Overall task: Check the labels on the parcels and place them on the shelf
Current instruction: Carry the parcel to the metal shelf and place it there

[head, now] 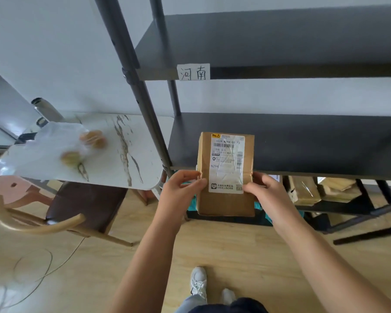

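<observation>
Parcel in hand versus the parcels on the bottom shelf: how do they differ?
The held parcel is gripped by both the left hand and right hand, its shipping label facing up; the bottom-shelf parcels lie unheld, partly hidden under the middle shelf, no label readable. All are brown cardboard.

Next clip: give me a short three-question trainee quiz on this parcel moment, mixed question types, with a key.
1. True or false: the cardboard parcel is held by both hands, left hand and right hand.
2. Which way does the parcel's shipping label face? A) up toward the camera B) down toward the floor C) toward the wall
3. Fill in: a handwritten paper tag is stuck to the front edge of the ____ shelf.

Key: 1 true; 2 A; 3 upper
</observation>
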A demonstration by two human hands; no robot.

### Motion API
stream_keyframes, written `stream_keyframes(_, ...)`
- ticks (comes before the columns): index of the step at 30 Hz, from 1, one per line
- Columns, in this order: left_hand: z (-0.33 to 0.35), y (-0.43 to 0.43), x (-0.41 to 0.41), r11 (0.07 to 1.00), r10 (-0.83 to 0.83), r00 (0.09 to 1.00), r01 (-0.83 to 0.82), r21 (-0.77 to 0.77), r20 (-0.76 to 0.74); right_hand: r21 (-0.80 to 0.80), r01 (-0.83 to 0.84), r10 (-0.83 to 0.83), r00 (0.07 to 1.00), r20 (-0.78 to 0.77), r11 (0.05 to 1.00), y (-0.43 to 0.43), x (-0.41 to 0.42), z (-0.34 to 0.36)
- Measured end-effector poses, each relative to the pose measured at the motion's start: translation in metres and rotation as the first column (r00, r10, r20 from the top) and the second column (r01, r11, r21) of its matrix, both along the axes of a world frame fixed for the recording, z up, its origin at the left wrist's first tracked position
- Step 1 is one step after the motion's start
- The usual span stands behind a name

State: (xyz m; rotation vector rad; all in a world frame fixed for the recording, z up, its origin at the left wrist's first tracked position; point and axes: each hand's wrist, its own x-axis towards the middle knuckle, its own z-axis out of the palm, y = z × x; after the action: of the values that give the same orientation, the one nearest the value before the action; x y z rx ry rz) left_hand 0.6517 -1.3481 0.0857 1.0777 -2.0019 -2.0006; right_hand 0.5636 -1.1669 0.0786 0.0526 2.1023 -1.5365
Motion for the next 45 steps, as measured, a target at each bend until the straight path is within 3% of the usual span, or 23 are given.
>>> stream_keyframes(8, 0.053, 0.006, 0.021, 0.999, 0.016, 0.977, -0.026, -0.047, -0.211, -0.120, -0.047, 0.025, 0.983, -0.180, 0.992, 0.007, 0.015, 0.058)
stream_keyframes(14, 0.100, 0.008, 0.028, 0.991, -0.017, 0.928, -0.034, -0.132, -0.372, -0.192, -0.081, -0.007, 0.907, -0.421, 0.978, 0.013, 0.022, 0.113)
stream_keyframes(22, 0.171, -0.012, 0.005, 0.976, -0.080, 0.834, -0.045, -0.211, -0.546, -0.289, -0.019, -0.157, 0.805, -0.572, 0.957, -0.014, 0.001, 0.181)
stream_keyframes(34, 0.235, -0.064, -0.084, 0.966, -0.031, 0.860, -0.106, -0.237, -0.510, -0.256, 0.043, -0.194, 0.777, -0.599, 0.966, -0.095, -0.074, 0.244)
stream_keyframes(45, 0.226, -0.090, -0.142, 0.980, -0.096, 0.936, 0.031, -0.194, -0.339, -0.132, 0.059, -0.115, 0.874, -0.472, 0.989, -0.130, -0.124, 0.245)
